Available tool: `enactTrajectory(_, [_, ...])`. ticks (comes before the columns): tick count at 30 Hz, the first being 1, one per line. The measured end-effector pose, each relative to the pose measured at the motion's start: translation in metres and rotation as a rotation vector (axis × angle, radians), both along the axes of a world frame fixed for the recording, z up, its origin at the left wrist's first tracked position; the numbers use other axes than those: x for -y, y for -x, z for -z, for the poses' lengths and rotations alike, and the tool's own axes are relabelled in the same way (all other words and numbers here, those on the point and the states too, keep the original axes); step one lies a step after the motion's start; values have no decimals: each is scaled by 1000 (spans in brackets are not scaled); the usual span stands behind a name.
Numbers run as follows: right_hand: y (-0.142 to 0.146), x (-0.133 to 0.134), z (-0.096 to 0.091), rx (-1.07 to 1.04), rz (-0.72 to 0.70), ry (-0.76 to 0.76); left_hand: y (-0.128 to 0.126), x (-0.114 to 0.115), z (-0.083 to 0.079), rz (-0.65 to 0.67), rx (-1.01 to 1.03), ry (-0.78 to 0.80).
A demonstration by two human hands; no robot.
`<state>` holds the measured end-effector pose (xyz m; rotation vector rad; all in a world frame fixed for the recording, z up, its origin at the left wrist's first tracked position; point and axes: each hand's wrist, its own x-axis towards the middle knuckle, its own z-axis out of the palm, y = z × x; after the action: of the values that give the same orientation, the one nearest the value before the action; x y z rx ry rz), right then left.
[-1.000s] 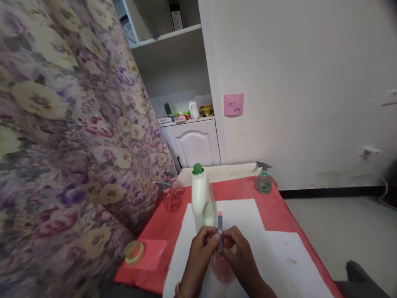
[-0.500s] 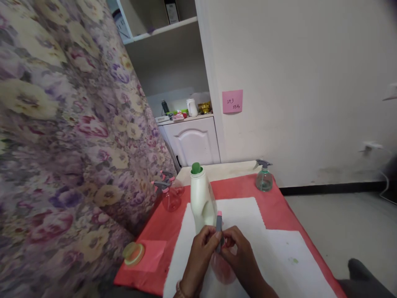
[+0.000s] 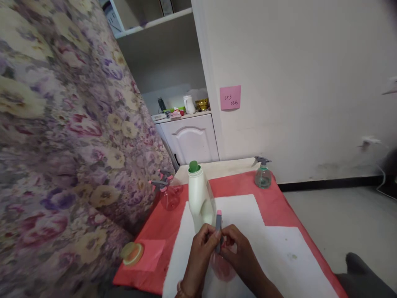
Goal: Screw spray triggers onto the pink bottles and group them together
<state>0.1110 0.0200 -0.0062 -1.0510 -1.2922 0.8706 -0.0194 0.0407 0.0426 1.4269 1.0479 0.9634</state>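
My left hand (image 3: pixel 202 247) and my right hand (image 3: pixel 238 248) meet at the top of a pink see-through spray bottle (image 3: pixel 223 268) that stands on a white cloth (image 3: pixel 273 252). Both hands grip its grey spray head (image 3: pixel 218 228), whose pink nozzle tip points up and away from me. The bottle's body is partly hidden behind my fingers. A white jug with a green cap (image 3: pixel 200 198) stands just behind my left hand.
The table has a red cover (image 3: pixel 279 203). Pink spray bottles (image 3: pixel 167 194) stand at the left edge, a green spray bottle (image 3: pixel 262 174) at the far right corner, and a yellow lid (image 3: pixel 132 253) at the near left. A floral curtain (image 3: pixel 68 136) hangs close on the left.
My hands stay on the spray head with little movement. The view has tilted slightly, so everything sits a little lower and further left.
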Motion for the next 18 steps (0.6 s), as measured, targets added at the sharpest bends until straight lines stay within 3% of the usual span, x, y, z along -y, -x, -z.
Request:
enactTrajectory(9, [16, 0, 4, 1, 170, 51, -2, 3, -5, -13, -9, 9])
enactTrajectory(15, [6, -2, -4, -4, 27, -14, 1, -2, 1, -16, 5, 8])
enactTrajectory(18, [11, -7, 0, -24, 90, -11, 0, -5, 5, -62, 9, 2])
